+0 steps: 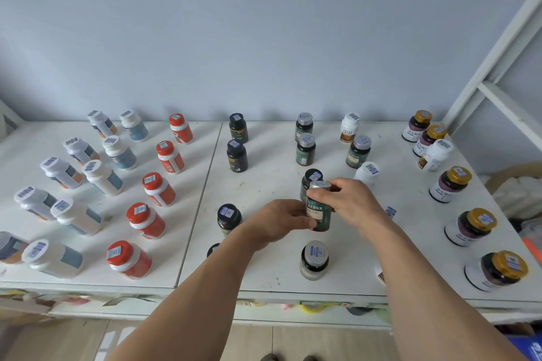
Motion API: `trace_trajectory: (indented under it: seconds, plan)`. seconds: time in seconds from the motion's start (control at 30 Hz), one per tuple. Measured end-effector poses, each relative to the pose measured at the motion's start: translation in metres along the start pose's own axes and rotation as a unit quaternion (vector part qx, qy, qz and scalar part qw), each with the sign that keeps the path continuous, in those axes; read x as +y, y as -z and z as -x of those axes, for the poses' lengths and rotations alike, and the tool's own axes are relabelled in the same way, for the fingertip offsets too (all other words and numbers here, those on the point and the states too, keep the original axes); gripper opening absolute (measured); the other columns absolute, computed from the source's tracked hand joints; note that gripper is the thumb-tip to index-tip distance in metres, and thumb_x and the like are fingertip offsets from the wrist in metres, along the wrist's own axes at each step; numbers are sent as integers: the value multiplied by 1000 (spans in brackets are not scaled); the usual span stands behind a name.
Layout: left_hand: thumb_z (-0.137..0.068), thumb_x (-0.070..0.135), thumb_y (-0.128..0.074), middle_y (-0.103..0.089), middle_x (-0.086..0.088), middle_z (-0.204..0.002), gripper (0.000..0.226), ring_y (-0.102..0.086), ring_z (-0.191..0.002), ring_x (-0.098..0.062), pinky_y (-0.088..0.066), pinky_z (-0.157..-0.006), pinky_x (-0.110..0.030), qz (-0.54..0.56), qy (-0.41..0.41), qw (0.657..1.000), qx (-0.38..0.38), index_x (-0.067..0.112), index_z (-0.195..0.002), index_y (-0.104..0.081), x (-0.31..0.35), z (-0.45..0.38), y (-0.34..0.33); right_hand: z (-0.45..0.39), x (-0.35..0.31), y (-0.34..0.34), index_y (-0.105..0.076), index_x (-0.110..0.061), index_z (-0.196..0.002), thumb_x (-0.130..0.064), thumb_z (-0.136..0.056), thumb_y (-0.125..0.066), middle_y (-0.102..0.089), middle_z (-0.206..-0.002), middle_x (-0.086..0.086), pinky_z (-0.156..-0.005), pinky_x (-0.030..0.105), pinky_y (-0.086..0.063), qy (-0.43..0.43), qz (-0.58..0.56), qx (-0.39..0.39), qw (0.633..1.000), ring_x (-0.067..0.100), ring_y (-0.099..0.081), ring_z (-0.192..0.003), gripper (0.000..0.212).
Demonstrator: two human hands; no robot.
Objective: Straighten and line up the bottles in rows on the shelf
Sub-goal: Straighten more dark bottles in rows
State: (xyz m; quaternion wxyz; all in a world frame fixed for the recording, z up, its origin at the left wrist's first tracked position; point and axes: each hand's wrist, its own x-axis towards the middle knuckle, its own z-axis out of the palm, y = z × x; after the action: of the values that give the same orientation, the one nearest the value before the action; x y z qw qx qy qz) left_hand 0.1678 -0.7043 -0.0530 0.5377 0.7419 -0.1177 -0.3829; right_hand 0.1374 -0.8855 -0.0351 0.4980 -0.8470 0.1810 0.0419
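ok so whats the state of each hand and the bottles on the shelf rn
left hand: grips green bottle's lower body
right hand: grips its silver cap
green bottle: upright, held by both hands
red-capped bottles: upright, capped, in a row
gold-capped bottles: upright, capped

shelf (264,184): matt white painted board, scuffed
green bottle (319,214): glossy, silver cap
red bottles (146,220): shiny plastic

The shelf (264,184) is white against a pale blue wall (264,38). The orange bottles (159,189) have red caps, the white bottles (102,177) grey-blue labels, and the dark bottles (472,227) gold caps. The held bottle (319,211) is dark green with a silver cap; every cap carries a blue-and-white sticker.
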Motion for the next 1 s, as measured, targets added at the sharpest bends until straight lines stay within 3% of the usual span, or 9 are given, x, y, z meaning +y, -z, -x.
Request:
trace_trajectory:
  seconds: [0.1, 0.27, 0.4, 0.5, 0.57, 0.67, 0.77, 1.0]
  plan:
    - [-85, 16, -73, -73, 7, -109, 34, -66, -94, 6, -43, -78, -10, 6, 3, 1000, -11, 18, -119, -67, 4, 0, 2, 0, -3, -1, -74, -19, -87, -53, -71, -79, -75, -82, -4, -83, 42, -55, -1, -6, 5, 1000, 18, -70, -84, 38]
    - [-85, 18, -74, -73, 7, -110, 31, -65, -104, -3, -42, -97, -24, 10, 7, 1000, -13, 24, -114, -69, 3, -1, 4, -2, -1, -1, -74, -20, -87, -55, -71, -78, -75, -82, -5, -83, 42, -56, -4, -7, -4, 1000, 17, -70, -84, 39]
    - [-84, 18, -75, -74, 5, -110, 34, -65, -108, -10, -43, -98, -28, -7, 4, 1000, 2, 21, -117, -69, 1, -5, 4, -3, 1, -2, -74, -21, -91, -54, -72, -78, -75, -84, -7, -82, 40, -56, 4, -14, -1, 1000, 15, -70, -86, 38]
    - [-83, 24, -74, -71, 5, -114, 39, -63, -108, -13, -47, -99, -33, -124, -4, 992, 37, 22, -121, -66, 3, -7, 5, 1, 2, -2, -72, -22, -95, -50, -76, -77, -70, -82, -10, -66, 27, -47, 16, -2, -7, 1000, 10, -64, -79, 34]
    - [-84, 31, -73, -64, 2, -125, 48, -58, -115, -15, -45, -100, -30, -259, -10, 965, 51, 24, -130, -59, 7, -7, 6, 3, 4, -5, -71, -23, -98, -46, -79, -77, -67, -80, -11, -61, 20, -39, 22, 8, -21, 1000, 4, -60, -74, 30]
    - [-88, 36, -67, -53, 2, -140, 59, -49, -127, -18, -40, -104, -32, -404, -13, 912, 68, 24, -142, -46, 11, -7, 9, 5, 12, -13, -71, -25, -105, -39, -81, -78, -71, -92, -11, -70, 22, -46, 22, -2, -45, 999, 7, -65, -87, 30]
    - [-91, 37, -63, -46, 3, -147, 62, -42, -134, -20, -37, -107, -34, -475, -13, 877, 69, 24, -147, -39, 9, -8, 13, 6, 20, -21, -69, -27, -110, -36, -78, -81, -73, -99, -10, -84, 29, -53, 15, -6, -56, 998, 9, -67, -95, 35]
    - [-93, 36, -60, -45, 3, -147, 60, -42, -134, -20, -38, -106, -35, -499, -33, 864, 60, 25, -147, -37, 0, -8, 17, 10, 29, -27, -64, -29, -119, -31, -74, -85, -70, -107, -11, -91, 31, -50, 12, 13, -56, 998, 11, -64, -102, 49]
